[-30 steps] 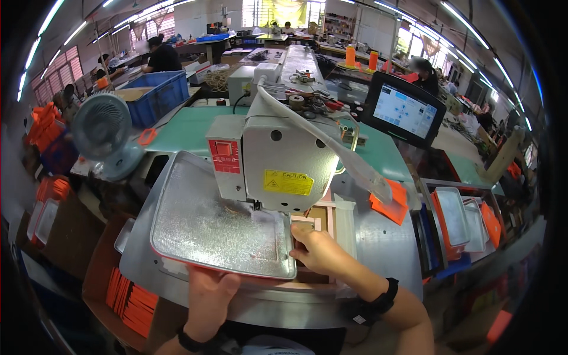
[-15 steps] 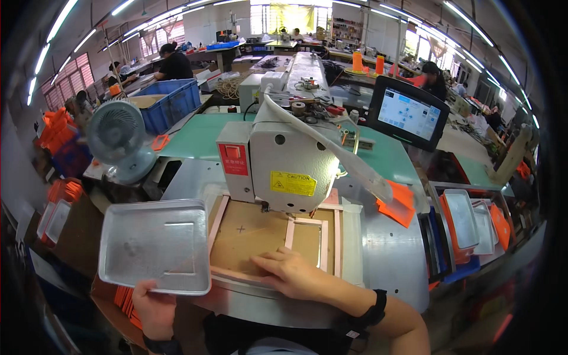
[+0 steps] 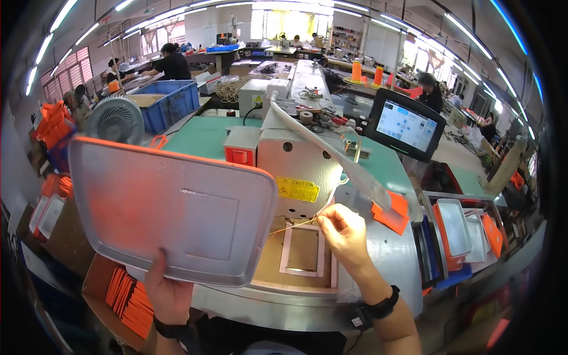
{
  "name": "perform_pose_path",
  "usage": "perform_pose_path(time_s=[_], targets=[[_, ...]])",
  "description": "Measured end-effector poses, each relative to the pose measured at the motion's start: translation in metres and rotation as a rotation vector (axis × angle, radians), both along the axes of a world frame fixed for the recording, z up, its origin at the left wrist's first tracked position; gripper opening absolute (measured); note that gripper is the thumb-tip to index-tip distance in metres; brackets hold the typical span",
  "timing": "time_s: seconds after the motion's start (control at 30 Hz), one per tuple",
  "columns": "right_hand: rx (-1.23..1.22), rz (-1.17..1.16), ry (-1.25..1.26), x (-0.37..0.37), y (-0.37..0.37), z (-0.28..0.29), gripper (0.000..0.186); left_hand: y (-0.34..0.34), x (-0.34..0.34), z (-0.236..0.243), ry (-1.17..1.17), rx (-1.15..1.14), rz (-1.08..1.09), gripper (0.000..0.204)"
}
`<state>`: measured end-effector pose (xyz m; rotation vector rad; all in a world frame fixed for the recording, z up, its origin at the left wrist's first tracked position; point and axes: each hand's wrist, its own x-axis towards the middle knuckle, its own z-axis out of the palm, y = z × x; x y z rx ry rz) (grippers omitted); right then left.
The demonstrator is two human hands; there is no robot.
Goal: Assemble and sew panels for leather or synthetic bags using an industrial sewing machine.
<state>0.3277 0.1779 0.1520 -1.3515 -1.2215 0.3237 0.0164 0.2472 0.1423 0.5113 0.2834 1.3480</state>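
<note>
My left hand (image 3: 167,291) grips the near edge of a large silver quilted panel with an orange rim (image 3: 171,207), lifted up and tilted toward me at the left. My right hand (image 3: 345,236) pinches a thin yellowish thread (image 3: 293,225) that runs left toward the needle area of the grey sewing machine (image 3: 299,163). Under the right hand lies a tan template plate with a pink rectangular frame (image 3: 302,251) on the machine bed.
A touch screen (image 3: 405,127) stands at the right of the machine. Trays of silver and orange pieces (image 3: 458,228) sit at the right, orange pieces in a box (image 3: 127,296) at lower left. A fan (image 3: 115,121) and blue crate (image 3: 168,103) stand behind; other people work farther back.
The silver panel went from lying on the machine bed to being pulled off left and raised. My right hand left the template plate and took hold of the thread.
</note>
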Motion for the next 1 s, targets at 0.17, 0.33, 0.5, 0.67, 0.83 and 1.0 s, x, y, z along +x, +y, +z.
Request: perform_pose_path(time_s=[0.17,0.33,0.5,0.67,0.83,1.0], targets=[[-0.091,-0.063,-0.214,0.003,0.004,-0.012,0.007,0.011,0.000,-0.019,0.002,-0.065,0.057,0.038],[-0.145,0.098,-0.289,-0.008,-0.005,-0.005,0.005,0.016,-0.027,-0.031,0.005,-0.147,0.081,0.042],[-0.011,0.332,-0.343,-0.048,-0.002,-0.011,0.017,0.010,-0.022,-0.037,0.076,-0.041,0.077,0.045],[-0.145,0.485,-0.358,-0.002,-0.013,0.014,0.015,0.010,-0.021,-0.021,0.074,0.029,0.077,0.045],[-0.030,0.188,-0.006,0.009,-0.007,0.011,0.006,0.007,0.013,-0.008,0.048,0.052,0.129,0.044],[-0.045,0.094,0.181,0.016,0.011,-0.009,0.007,0.013,0.028,-0.008,0.019,0.036,0.082,0.041]])
